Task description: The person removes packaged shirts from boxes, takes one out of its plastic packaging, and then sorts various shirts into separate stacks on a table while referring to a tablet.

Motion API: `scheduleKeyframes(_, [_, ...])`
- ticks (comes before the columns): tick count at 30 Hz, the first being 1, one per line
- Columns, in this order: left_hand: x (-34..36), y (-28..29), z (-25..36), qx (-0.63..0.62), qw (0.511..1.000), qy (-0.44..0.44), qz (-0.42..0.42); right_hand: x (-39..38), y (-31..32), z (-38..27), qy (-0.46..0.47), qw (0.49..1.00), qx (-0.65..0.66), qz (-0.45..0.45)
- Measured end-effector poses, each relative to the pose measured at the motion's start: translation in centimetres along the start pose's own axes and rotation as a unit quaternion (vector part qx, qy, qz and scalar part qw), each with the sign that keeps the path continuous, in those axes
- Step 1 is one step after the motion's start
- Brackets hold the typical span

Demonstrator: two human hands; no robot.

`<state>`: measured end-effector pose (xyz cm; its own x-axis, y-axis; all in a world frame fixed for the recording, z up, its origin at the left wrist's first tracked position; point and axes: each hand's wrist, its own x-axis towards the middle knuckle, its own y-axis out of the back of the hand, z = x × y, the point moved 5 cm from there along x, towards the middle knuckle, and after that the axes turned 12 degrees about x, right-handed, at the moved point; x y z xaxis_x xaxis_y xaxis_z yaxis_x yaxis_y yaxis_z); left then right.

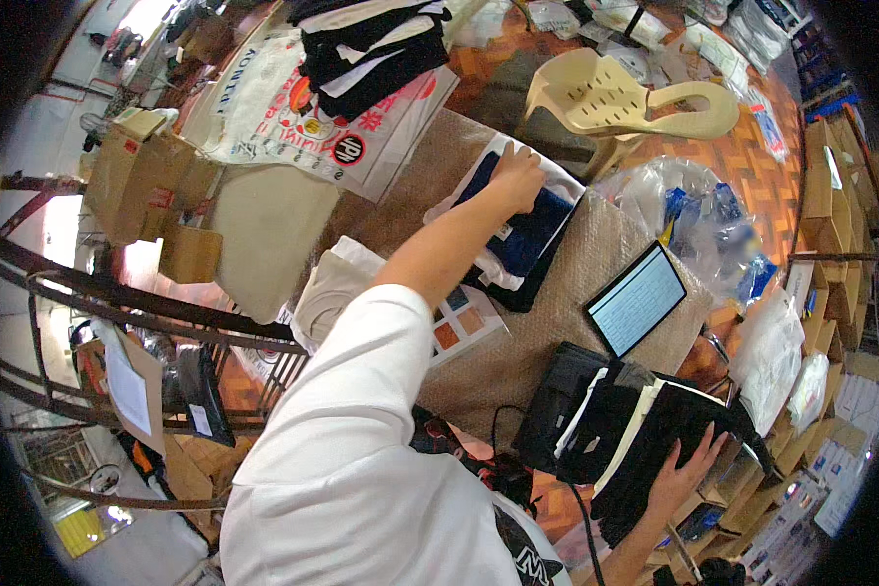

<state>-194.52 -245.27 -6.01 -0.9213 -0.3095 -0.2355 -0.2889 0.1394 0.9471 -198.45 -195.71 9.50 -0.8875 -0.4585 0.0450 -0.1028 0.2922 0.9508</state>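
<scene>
My left hand (520,180) reaches across the bubble-wrap-covered table to a stack of folded clothes. Its bent fingers close on the far edge of a folded navy garment (535,227), which lies on white cloth with a darker piece beneath. My right hand (686,475) rests with fingers spread on a pile of folded black garments (645,420) at the near right; a cream piece shows among them. Between the two stacks sits a tablet (637,298) with a lit screen of text. Beside my left forearm are a folded beige garment (330,298) and a printed colour sheet (467,322).
A tall stack of black and white clothes (376,49) lies on printed plastic bags (264,107) at the far left. Past the table stand a cream plastic chair (606,93) and clear plastic bags (698,215). Cardboard boxes (132,181) and a dark metal railing (137,303) line the left.
</scene>
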Motion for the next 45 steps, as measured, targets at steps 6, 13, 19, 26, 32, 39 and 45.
scheduleKeyframes(6, [-14.5, 8.4, -4.2, -0.134, 0.991, 0.029, 0.005, 0.9, -0.5, 0.3, 0.02, 1.0, -0.013, 0.01])
scheduleKeyframes(13, [-30.0, 16.2, -9.4, -0.152, 0.978, -0.034, -0.139, 0.4, -0.3, 0.4, 0.002, 1.0, -0.02, -0.003])
scheduleKeyframes(19, [-31.9, -0.6, -8.7, -0.095, 0.944, -0.024, -0.317, 1.2, -0.5, -0.2, 0.018, 1.0, -0.008, -0.013])
scheduleKeyframes(26, [-23.6, -4.2, -6.6, -0.01, 0.965, 0.007, -0.261, 0.4, -0.5, 0.2, 0.0, 1.0, 0.009, -0.002])
scheduleKeyframes(32, [-2.8, -4.3, -2.1, -0.114, 0.987, -0.018, 0.115, 0.9, -0.2, -0.7, -0.024, 1.0, 0.013, -0.006])
scheduleKeyframes(39, [6.2, -5.1, -1.6, 0.014, 1.0, 0.016, 0.021, 0.8, -0.3, -0.7, -0.027, 1.0, -0.013, -0.008])
scheduleKeyframes(45, [-7.4, 1.4, -3.9, -0.138, 0.984, -0.071, 0.09, 0.8, -0.6, 0.1, 0.001, 1.0, 0.02, 0.002])
